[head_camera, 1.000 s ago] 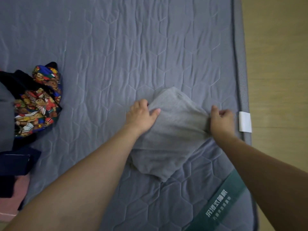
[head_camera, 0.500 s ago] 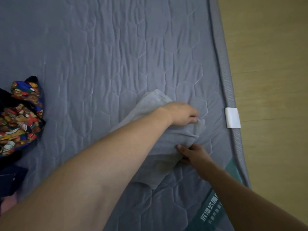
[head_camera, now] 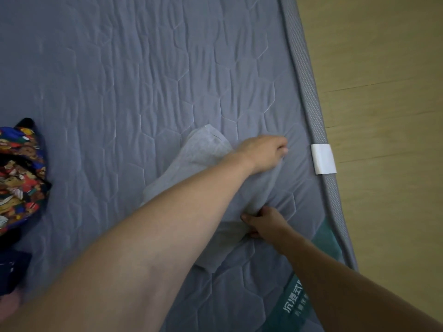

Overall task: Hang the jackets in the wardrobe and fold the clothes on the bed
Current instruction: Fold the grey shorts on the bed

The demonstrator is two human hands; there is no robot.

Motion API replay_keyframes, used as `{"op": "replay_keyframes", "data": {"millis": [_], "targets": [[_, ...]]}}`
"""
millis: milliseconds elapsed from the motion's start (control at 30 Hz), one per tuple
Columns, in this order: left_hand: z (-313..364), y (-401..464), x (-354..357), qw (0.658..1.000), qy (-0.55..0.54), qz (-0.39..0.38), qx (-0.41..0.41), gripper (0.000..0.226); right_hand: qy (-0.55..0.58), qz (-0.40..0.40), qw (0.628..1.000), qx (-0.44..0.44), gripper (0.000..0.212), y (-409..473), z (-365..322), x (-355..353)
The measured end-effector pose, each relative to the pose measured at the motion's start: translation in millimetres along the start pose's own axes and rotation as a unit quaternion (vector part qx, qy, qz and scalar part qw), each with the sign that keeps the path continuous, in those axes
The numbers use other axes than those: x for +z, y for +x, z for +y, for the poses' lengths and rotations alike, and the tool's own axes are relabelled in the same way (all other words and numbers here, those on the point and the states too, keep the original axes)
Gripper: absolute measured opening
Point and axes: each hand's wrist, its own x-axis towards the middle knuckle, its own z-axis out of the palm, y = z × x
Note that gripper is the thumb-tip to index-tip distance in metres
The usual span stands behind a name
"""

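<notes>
A folded grey garment (head_camera: 206, 149) lies on the quilted grey bed (head_camera: 143, 80) near its right edge. My left hand (head_camera: 263, 152) reaches across it and grips the garment's far right end with curled fingers. My right hand (head_camera: 261, 221) pinches the garment's near edge from below. My left forearm covers much of the cloth.
A pile of clothes with a colourful bear print (head_camera: 19, 173) and dark pieces (head_camera: 12, 269) sits at the bed's left. A white tag (head_camera: 323, 158) marks the bed's right edge, beyond which is wooden floor (head_camera: 383, 116). A green label band (head_camera: 299, 300) lies near the corner.
My left hand crossed over the garment from its left side to its right end. My right hand dropped from the right corner to the near edge. The garment is now narrower.
</notes>
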Motion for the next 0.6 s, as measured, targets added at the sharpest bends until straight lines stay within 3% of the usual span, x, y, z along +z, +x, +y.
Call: {"op": "replay_keyframes", "data": {"millis": [100, 167, 233, 267, 333, 433, 600], "targets": [[-41.2, -25.7, -13.2, 0.983, 0.000, 0.182, -0.035, 0.026, 0.099, -0.017, 0.995, 0.025, 0.035, -2.3, -5.9, -1.2], [-85.3, -57.7, -23.3, 0.961, -0.044, 0.253, -0.101, 0.067, 0.205, -0.038, 0.978, 0.020, 0.040, -5.7, -7.3, -0.2], [-122.6, -94.7, -24.4, 0.932, -0.187, 0.207, -0.229, 0.108, 0.266, -0.058, 0.962, 0.013, 0.052, -7.9, -7.6, 7.5], [-136.1, -110.0, -19.3, 0.914, -0.248, 0.158, -0.279, 0.117, 0.287, -0.056, 0.956, 0.015, 0.058, -7.7, -8.0, 14.0], [-148.0, -127.2, -3.3, 0.887, -0.324, 0.096, -0.315, 0.110, 0.324, -0.031, 0.945, 0.021, 0.064, -7.3, -11.7, 28.0], [-150.0, -130.2, 11.2, 0.850, -0.410, 0.089, -0.317, 0.080, 0.342, 0.041, 0.939, 0.020, 0.064, -6.7, -21.1, 41.8], [-143.2, -162.5, -3.8, 0.822, -0.406, 0.189, -0.353, 0.061, 0.256, 0.133, 0.957, 0.008, 0.065, -31.9, -52.8, 43.4]]}}
